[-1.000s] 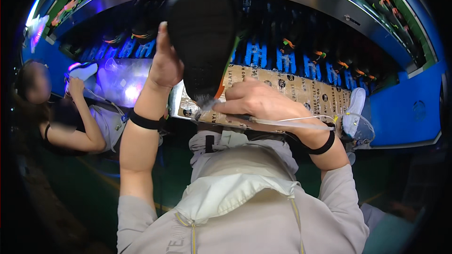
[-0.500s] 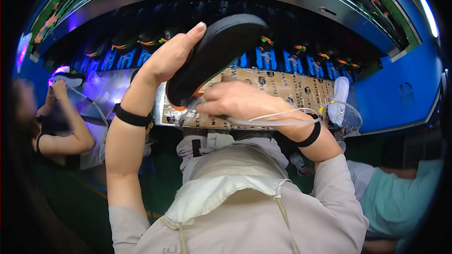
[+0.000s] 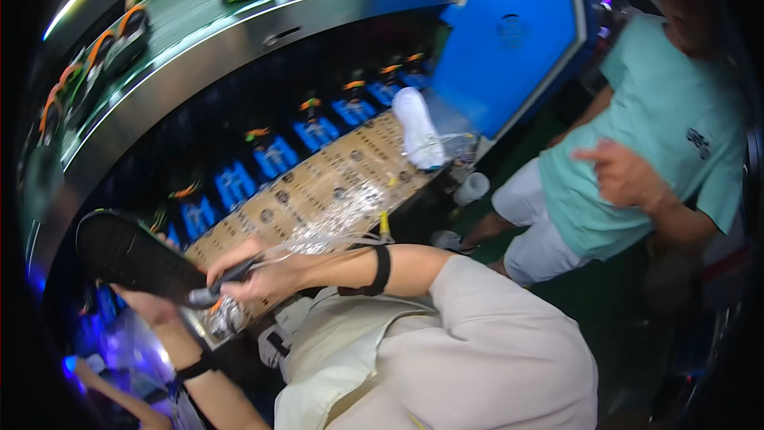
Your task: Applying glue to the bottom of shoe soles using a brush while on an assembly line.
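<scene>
A black shoe, its dark sole turned up toward me and a bit of orange at its heel end, is held in my left hand. That hand grips it from beneath and is mostly hidden by it. My right hand is closed around a slim dark hand tool with a grey tip. A thin clear hose or cord runs back from it along my forearm. The tool's tip sits at the heel end of the sole; whether it touches cannot be told.
A cardboard-covered bench lies before me, with a white shoe-shaped piece at its right end. Behind are blue stands and a conveyor carrying shoes. A blue panel and a person in a teal shirt are on the right.
My view has swung to the right and tilted, bringing the person in teal fully into sight. Both hands and the shoe now appear lower left, and the dark tool shows more plainly.
</scene>
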`<control>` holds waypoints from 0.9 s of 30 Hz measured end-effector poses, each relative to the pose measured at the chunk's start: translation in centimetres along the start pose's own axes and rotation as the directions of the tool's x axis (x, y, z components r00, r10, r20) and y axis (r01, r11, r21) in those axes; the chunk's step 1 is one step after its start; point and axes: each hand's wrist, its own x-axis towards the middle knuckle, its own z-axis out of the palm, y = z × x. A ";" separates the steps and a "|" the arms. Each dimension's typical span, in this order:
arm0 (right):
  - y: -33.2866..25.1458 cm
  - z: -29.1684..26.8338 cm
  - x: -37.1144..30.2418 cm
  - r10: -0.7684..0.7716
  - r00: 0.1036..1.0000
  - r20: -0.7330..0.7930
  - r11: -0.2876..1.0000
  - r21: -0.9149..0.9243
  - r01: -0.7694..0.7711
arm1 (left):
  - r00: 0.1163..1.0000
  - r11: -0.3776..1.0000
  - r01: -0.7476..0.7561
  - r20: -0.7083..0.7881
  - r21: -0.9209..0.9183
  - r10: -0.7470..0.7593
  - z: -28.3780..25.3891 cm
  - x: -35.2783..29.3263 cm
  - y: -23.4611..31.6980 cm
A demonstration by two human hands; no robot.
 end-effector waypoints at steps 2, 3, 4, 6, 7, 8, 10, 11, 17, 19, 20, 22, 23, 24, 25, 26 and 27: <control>1.4 0.6 0.0 -0.268 0.946 -0.184 0.959 -0.139 0.245 | 0.900 0.998 -0.047 -0.433 0.033 0.057 2.2 -0.1 -1.4; 1.5 0.6 -0.1 -0.351 0.910 -0.219 0.909 -0.313 0.275 | 0.646 0.996 -0.027 -0.758 0.087 0.084 4.2 1.4 -2.2; 2.1 1.1 0.1 -0.450 0.887 -0.105 0.811 -0.464 0.357 | 0.963 0.987 -0.147 -0.236 -0.066 0.128 1.7 -0.1 -1.9; 2.4 1.2 -0.1 -0.402 0.900 0.168 0.769 -0.472 0.431 | 0.888 0.985 -0.174 -0.433 -0.010 0.153 2.2 0.3 -1.8; 1.6 0.9 -0.1 -0.288 0.907 0.306 0.843 -0.368 0.392 | 0.889 0.976 -0.203 -0.432 -0.079 0.150 3.8 0.6 -1.8; 1.3 0.5 0.2 -0.296 0.865 0.406 0.912 -0.148 0.381 | 0.875 0.975 -0.218 -0.451 -0.047 0.174 4.5 0.7 -1.9; -0.3 0.1 0.3 -0.131 0.899 0.417 0.988 -0.024 0.155 | 0.913 0.976 -0.212 -0.368 -0.058 0.176 4.0 -0.1 -1.0; -0.4 0.4 0.4 -0.100 0.937 0.334 0.995 0.007 0.104 | 0.923 0.976 -0.204 -0.349 -0.079 0.165 4.1 -0.2 -0.4; -1.3 0.1 0.8 -0.262 0.867 0.423 0.879 -0.267 0.396 | 0.989 1.000 -0.028 -0.148 -0.011 0.026 4.3 0.1 0.6; -1.6 -0.6 1.0 -0.222 0.885 0.409 0.930 -0.184 0.319 | 0.997 0.998 0.035 -0.065 0.056 -0.032 3.8 0.8 0.5; -2.0 -0.7 1.2 -0.163 0.933 0.321 0.905 -0.328 0.271 | 0.997 0.994 0.044 -0.061 0.102 -0.038 3.8 0.9 0.4; -1.3 -0.7 1.3 -0.205 0.890 0.407 0.805 -0.448 0.390 | 0.985 0.973 0.064 -0.173 0.222 -0.026 4.8 2.0 0.0; -1.1 -0.8 1.3 -0.218 0.865 0.452 0.743 -0.497 0.448 | 0.958 0.953 0.087 -0.288 0.292 0.001 5.4 2.7 -0.3; -1.3 -0.8 1.2 -0.196 0.829 0.523 0.770 -0.442 0.460 | 0.914 0.924 0.122 -0.404 0.363 0.038 5.8 2.9 -0.2; -1.4 -0.9 1.3 -0.209 0.829 0.519 0.808 -0.385 0.446 | 0.955 0.934 0.163 -0.287 0.318 -0.069 4.8 2.8 0.1; -1.6 -1.0 1.6 -0.222 0.829 0.513 0.842 -0.327 0.428 | 0.951 0.905 0.218 -0.287 0.366 -0.113 4.7 2.8 0.4; -1.7 -1.2 1.7 -0.231 0.835 0.500 0.873 -0.272 0.405 | 0.944 0.870 0.275 -0.284 0.410 -0.165 5.0 3.2 0.4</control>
